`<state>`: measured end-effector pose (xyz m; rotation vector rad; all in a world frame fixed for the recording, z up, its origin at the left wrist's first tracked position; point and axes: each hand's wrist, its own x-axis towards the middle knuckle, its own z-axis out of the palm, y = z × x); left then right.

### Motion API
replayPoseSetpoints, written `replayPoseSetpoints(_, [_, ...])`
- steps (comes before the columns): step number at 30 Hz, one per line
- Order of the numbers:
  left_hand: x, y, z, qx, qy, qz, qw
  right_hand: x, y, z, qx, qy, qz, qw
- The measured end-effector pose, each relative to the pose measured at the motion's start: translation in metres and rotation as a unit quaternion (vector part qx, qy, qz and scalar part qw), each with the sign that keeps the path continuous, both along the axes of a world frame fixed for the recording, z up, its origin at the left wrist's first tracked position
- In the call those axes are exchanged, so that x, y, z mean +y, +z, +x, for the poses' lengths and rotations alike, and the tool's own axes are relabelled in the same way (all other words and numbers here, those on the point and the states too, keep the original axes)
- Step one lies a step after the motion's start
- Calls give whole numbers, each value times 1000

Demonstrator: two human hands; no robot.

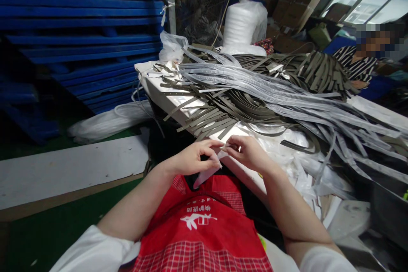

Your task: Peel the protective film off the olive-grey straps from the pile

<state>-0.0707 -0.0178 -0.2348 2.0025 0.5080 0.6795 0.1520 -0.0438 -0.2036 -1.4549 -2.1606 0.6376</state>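
My left hand [194, 158] pinches thin plastic film [204, 177]; grip of my right hand [250, 151] I cannot tell. Many dark flat strips [250, 109] lie unsleeved; others seem already inside plastic sleeves [229, 77].

Both my hands at mid-frame, just right of centre, fingertips close together; contact between them unclear.

Left forearm [137, 204] bare, slanting up from lower left. Left wrist [170, 168] almost straight. Left hand [200, 157] palm inward, forefinger stretched toward the right hand, thumb lying lower, a gap showing between thumb and fingers near the knuckles. Whether the tips meet, can't tell.

Right forearm [293, 204] bare, rising steeply from lower right and leaning left. Right hand [247, 153] back uppermost, fingers bent, thumb drawn in near the forefinger; grip partly hidden.

Elbows low and wide, one toward each bottom corner.
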Motion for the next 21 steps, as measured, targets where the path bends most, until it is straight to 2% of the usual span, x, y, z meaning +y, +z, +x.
replayPoseSetpoints(2, [-7,-1,14,20,-5,36,999,2,2,-6,1,35,0,999])
replayPoseSetpoints(5, [-13,-7,25,49,24,47,997,4,1,-7,31,54,4,998])
replayPoseSetpoints(9, [-16,-12,22,29,64,53,996,4,-5,1,89,38,-5,995])
replayPoseSetpoints(13, [-17,-9,20,1,47,47,998,-2,-9,3,123,46,0,991])
replayPoseSetpoints(16, [-16,-9,23,-17,74,35,996,-6,-7,0,147,56,-2,988])
replayPoseSetpoints(18, [-15,-10,24,-29,106,45,993,-8,-6,-1,160,38,-3,986])
replayPoseSetpoints(21, [-14,-11,22,-34,150,99,983,-11,-8,-3,189,-29,-6,982])
